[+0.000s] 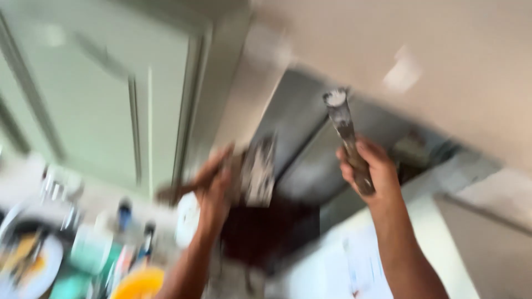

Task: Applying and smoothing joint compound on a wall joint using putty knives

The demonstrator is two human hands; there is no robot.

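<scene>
Two hands, one tool each: left hand [213,191] grips a scraper [256,171], right hand [368,169] clasps a brush [344,124].

left hand [213,191] left of right hand [368,166], dishes [33,260] lower left

Blurred hands, right [368,166] gripping scraper [346,133], left [216,182] raised.

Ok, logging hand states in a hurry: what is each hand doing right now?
Left hand: closed on a broad scraper, blurred.
Right hand: closed around the handle of a paint-tipped tool, raised toward the ceiling.
</scene>
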